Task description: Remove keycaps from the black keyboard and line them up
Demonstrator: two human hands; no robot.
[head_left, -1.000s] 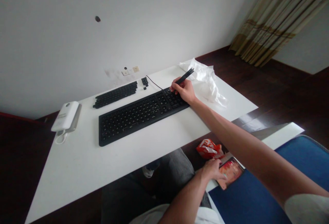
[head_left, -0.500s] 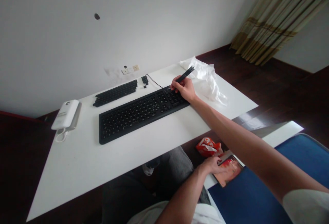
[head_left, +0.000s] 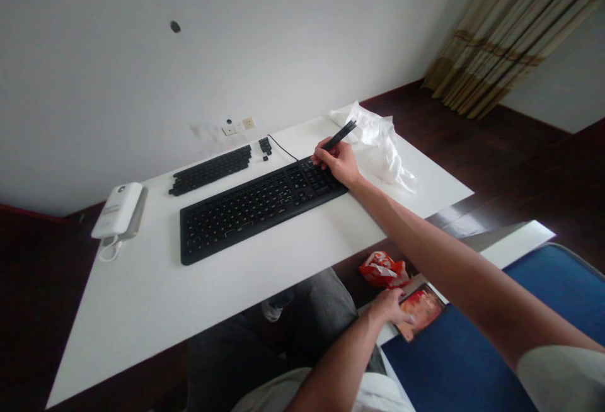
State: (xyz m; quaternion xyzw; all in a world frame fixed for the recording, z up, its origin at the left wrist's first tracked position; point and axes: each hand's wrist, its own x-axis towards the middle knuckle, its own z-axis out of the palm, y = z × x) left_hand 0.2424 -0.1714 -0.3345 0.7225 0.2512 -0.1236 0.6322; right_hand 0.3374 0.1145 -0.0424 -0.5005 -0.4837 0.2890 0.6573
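Observation:
My right hand (head_left: 334,161) is closed in a pinch around a slim black tool (head_left: 341,135) with a split upper end. It sits over the right end of a black keyboard (head_left: 255,210), and its lower tip is hidden by the fingers. Many of the keyboard's keycaps are off, leaving pale key stems showing. Down by my lap, my left hand (head_left: 391,306) is curled over the left edge of a flat thing with an orange-red picture (head_left: 423,311). Touching or close to that hand is a crumpled red and white wrapper (head_left: 380,269).
Loose black keycaps lie in rows (head_left: 212,169) and in a small group (head_left: 265,146) behind the keyboard on the white table (head_left: 155,298). A white device with a cable (head_left: 118,210) stands at the left, a white plastic bag (head_left: 378,141) at the right. A blue seat (head_left: 543,298) is beside me.
The view has shifted slightly. My left hand has moved a little on the flat thing, its fingers now further over the picture. The right hand is almost still on the keyboard.

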